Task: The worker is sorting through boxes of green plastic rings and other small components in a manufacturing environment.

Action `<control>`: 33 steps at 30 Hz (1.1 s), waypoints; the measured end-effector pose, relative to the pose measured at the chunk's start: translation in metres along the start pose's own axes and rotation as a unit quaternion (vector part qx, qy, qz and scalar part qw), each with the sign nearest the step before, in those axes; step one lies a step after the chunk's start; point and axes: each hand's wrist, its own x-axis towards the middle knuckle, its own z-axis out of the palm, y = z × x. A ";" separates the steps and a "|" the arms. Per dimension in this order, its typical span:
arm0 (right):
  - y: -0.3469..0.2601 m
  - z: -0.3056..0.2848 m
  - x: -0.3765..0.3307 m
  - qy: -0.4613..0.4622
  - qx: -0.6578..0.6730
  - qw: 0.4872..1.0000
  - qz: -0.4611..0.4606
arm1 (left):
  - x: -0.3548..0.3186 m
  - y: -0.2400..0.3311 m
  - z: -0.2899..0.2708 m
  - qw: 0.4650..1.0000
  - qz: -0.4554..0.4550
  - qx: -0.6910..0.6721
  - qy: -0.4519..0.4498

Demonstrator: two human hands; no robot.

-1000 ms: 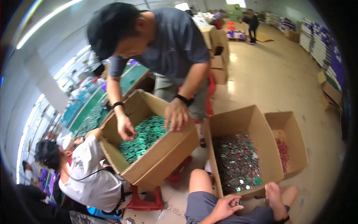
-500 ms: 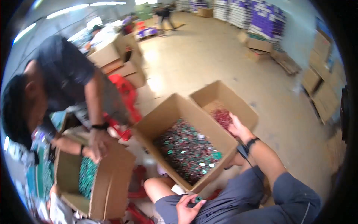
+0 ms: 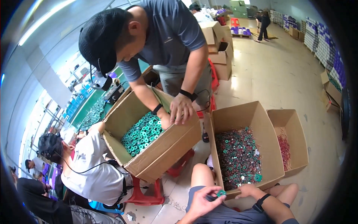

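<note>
My left hand (image 3: 206, 201) is in front of my lap, closed with the fingertips pinching a small green ring-shaped part (image 3: 221, 193). To its right, my right hand (image 3: 249, 190) is at the near edge of a large cardboard box (image 3: 266, 128). Its fingers are loosely bent and apart, and I see nothing in them. Inside that box lies a heap of mixed green and dark red small parts (image 3: 238, 156). A smaller cardboard box (image 3: 298, 138) stands right beside it, with thin red pieces (image 3: 283, 149) along its inside.
A co-worker in a dark shirt (image 3: 175, 30) leans over another box (image 3: 160, 158) of green rings (image 3: 143, 132), one hand inside. A person in a white shirt (image 3: 93, 168) sits at the left by a red stool (image 3: 149, 194). Stacked cartons (image 3: 220, 61) stand behind.
My view has swung left. My right hand has come back from over the smaller box to the large box's near edge. My left hand still holds the green part, now raised slightly.
</note>
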 end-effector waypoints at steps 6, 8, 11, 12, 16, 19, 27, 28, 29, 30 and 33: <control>0.006 0.006 0.002 -0.019 -0.082 0.993 0.086 | 0.039 0.072 -0.116 0.976 0.042 -0.039 0.209; 0.005 0.015 0.005 -0.011 -0.094 0.990 0.104 | 0.060 0.091 -0.160 0.961 0.038 -0.014 0.273; -0.011 -0.003 -0.004 -0.017 -0.069 0.989 0.128 | 0.118 0.086 -0.237 0.943 0.055 0.102 0.311; -0.014 -0.005 -0.004 -0.012 -0.066 0.989 0.130 | 0.140 0.087 -0.259 0.938 0.029 0.158 0.307; -0.001 0.011 0.009 0.000 -0.091 0.986 0.136 | 0.226 0.071 -0.321 0.910 -0.111 0.305 0.259; 0.004 0.020 0.009 0.046 -0.090 0.988 0.120 | 0.271 0.034 -0.362 0.866 -0.160 0.431 0.197; 0.003 0.024 0.001 -0.023 -0.112 0.982 0.147 | 0.326 -0.109 -0.410 0.832 -0.275 0.476 0.076; 0.004 0.026 0.001 -0.027 -0.109 0.983 0.147 | 0.326 -0.127 -0.412 0.837 -0.263 0.472 0.081; 0.007 0.030 -0.004 -0.001 -0.102 0.986 0.135 | 0.330 -0.138 -0.405 0.824 -0.230 0.513 0.066; 0.008 0.031 -0.002 0.029 -0.097 0.988 0.115 | 0.329 -0.153 -0.409 0.824 -0.218 0.517 0.076; 0.007 0.036 -0.003 0.027 -0.107 0.986 0.121 | 0.327 -0.174 -0.409 0.828 -0.196 0.518 0.085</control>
